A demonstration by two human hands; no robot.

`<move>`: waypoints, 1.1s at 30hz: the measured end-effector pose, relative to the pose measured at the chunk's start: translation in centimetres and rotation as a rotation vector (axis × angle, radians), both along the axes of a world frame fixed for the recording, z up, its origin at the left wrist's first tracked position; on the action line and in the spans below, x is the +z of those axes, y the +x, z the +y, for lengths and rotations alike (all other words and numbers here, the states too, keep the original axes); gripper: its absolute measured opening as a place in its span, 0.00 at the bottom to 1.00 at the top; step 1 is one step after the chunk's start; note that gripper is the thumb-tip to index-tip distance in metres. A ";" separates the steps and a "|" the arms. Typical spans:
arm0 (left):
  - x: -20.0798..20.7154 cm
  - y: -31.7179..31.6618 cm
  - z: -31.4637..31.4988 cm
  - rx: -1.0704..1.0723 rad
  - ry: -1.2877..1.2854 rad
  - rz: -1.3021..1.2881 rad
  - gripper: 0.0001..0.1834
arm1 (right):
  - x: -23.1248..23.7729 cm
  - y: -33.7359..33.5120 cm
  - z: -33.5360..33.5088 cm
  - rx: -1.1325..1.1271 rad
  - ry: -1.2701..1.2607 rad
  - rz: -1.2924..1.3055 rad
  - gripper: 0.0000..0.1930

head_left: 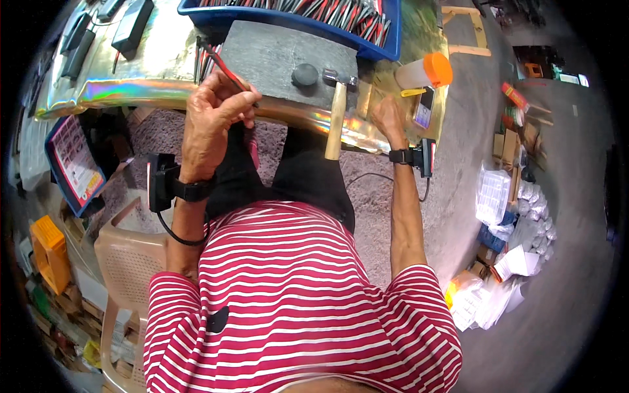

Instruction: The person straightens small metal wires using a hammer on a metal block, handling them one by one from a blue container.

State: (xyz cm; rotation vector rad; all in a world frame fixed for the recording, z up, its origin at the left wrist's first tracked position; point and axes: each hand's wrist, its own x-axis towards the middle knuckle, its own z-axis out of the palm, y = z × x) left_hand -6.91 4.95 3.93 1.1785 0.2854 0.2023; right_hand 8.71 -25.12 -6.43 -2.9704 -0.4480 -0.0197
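Note:
My left hand [216, 114] is closed round a slim red-and-black pen-like rod [228, 71], held tilted above the table's near edge. My right hand [391, 120] is curled at the table edge, to the right of the hammer; whatever its fingers hold is hidden. Between the hands lies a grey slab [272, 59], bearing a round black disc [304, 74]. A hammer [337, 121] rests its metal head on the slab, its wooden handle jutting over the edge toward me. More red-and-black rods [204, 64] lie left of the slab.
Behind the slab stands a blue bin [393, 33] full of similar rods. A jar with an orange lid [437, 69] lies by my right hand, near a small printed box [424, 108]. Black cases [133, 25] sit far left. A plastic chair [131, 262] stands at left.

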 end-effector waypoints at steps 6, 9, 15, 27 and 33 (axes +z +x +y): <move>-0.1 -0.3 -0.5 -0.096 -0.046 0.002 0.12 | 1.1 -0.9 -0.2 0.059 0.107 0.066 0.13; 0.2 -0.3 -0.8 -0.099 -0.038 0.027 0.13 | 1.4 -1.6 0.5 -0.014 0.236 0.117 0.11; -0.3 0.3 -1.2 -0.131 -0.112 0.012 0.08 | 0.2 -2.3 0.7 -0.144 0.635 -0.010 0.07; -1.0 1.7 -2.5 -0.195 -0.375 -0.075 0.06 | 10.1 -7.5 8.9 -0.075 1.625 0.665 0.06; -1.1 1.5 -2.5 -0.237 -0.506 -0.090 0.07 | 11.4 -10.3 12.8 0.031 1.689 0.817 0.06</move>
